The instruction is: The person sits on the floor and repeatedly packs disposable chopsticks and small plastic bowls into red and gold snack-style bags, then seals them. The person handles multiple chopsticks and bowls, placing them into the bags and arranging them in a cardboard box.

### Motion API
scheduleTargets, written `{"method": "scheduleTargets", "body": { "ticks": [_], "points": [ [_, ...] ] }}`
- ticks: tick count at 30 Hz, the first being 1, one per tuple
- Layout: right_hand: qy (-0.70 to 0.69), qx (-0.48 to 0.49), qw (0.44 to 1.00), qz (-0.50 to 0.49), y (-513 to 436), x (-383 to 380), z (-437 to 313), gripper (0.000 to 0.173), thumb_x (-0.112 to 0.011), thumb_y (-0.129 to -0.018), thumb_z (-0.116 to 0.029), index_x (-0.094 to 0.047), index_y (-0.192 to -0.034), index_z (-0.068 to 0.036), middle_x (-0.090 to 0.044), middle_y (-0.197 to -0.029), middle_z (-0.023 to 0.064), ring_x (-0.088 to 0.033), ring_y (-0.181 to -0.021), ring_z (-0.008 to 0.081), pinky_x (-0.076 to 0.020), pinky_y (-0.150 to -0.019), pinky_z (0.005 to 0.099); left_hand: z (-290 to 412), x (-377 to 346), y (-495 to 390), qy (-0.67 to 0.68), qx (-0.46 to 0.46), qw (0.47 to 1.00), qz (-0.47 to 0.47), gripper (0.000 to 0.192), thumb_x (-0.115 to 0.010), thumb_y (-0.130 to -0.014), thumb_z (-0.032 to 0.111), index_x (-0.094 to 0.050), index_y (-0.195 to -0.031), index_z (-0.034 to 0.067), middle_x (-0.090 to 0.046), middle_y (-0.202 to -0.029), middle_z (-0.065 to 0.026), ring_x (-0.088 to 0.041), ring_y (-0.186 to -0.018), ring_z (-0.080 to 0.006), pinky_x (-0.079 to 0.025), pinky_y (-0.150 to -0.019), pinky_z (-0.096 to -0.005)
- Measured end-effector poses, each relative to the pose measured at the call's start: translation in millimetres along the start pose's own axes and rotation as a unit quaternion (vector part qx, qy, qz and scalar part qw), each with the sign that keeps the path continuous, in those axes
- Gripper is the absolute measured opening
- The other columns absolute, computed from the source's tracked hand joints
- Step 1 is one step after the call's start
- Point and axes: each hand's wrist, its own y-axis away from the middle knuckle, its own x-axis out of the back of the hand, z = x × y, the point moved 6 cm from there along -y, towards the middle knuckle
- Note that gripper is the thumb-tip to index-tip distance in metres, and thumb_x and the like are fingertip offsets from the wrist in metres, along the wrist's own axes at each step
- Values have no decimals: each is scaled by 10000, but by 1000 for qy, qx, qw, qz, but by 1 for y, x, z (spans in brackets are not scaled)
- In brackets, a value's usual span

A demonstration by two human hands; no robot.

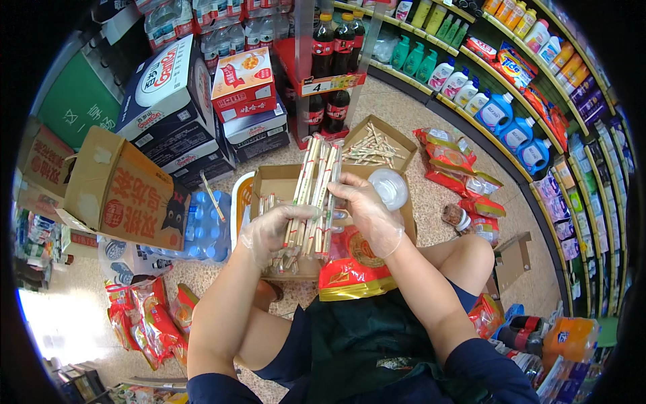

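Observation:
A bundle of wrapped disposable chopsticks (315, 197) stands out in front of me, in clear sleeves with red and green marks. My left hand (275, 227), in a thin clear glove, grips its left side. On the right edge, my right hand (367, 209), gloved too, pinches the bundle with thumb and fingers. Beneath the hands lies a shallow cardboard box (275, 177) with more wrapped chopsticks (267, 202) in it. A red and gold plastic bag (356, 275) rests at the box's near side, by my lap. A clear round plastic tub (388, 188) sits beyond my right hand.
Behind the box, a carton tray (376, 144) holds loose short sticks. Red bags (151, 318) lie on the floor left, and more red bags (454, 161) right. An open carton (126, 192) and bottled water (207, 227) stand left. Shelves (469, 106) curve along the right.

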Motion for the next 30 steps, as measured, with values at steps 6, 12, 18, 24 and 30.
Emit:
{"method": "scheduleTargets", "body": {
  "ticks": [6, 12, 18, 24, 30],
  "points": [
    [86, 5, 996, 25, -2, 4, -2, 182, -701, -869, -201, -664, -997, -77, -662, -896, 19, -587, -773, 113, -462, -728, 268, -7, -2, -7, 21, -4, 998, -51, 546, -579, -876, 117, -424, -1354, -97, -551, -1284, -291, -599, -1140, -409, -542, -927, -472],
    [194, 188, 955, 121, -3, 6, -13, 184, -726, -849, -134, -618, -955, -30, -558, -777, -12, -519, -717, 78, -445, -608, 239, -3, -12, -6, 12, -19, 999, -29, 457, -579, -867, 86, -509, -1268, -119, -621, -1166, -301, -656, -1060, -357, -557, -913, -413],
    [282, 51, 955, 81, 4, -14, -11, 211, -730, -859, -169, -572, -884, -33, -580, -739, 2, -534, -681, 85, -465, -561, 268, -3, -6, -8, -70, -48, 996, 39, 401, -658, -805, 28, -584, -1186, -74, -675, -1094, -229, -691, -979, -271, -567, -869, -368],
    [226, 33, 970, 81, -10, 3, 0, 143, -754, -825, -148, -656, -872, -55, -619, -750, -12, -536, -638, 63, -418, -545, 224, -4, -14, -6, -95, -37, 991, 86, 385, -681, -800, 16, -599, -1173, -38, -697, -1015, -158, -697, -904, -240, -581, -811, -360],
    [244, 71, 964, 78, -16, 7, 8, 129, -743, -827, -154, -654, -861, -67, -629, -741, -2, -548, -575, 65, -402, -492, 214, -5, -8, -11, -121, -77, 984, 103, 406, -692, -806, 41, -587, -1193, -20, -693, -1028, -156, -691, -904, -237, -591, -760, -376]
  ]
}}
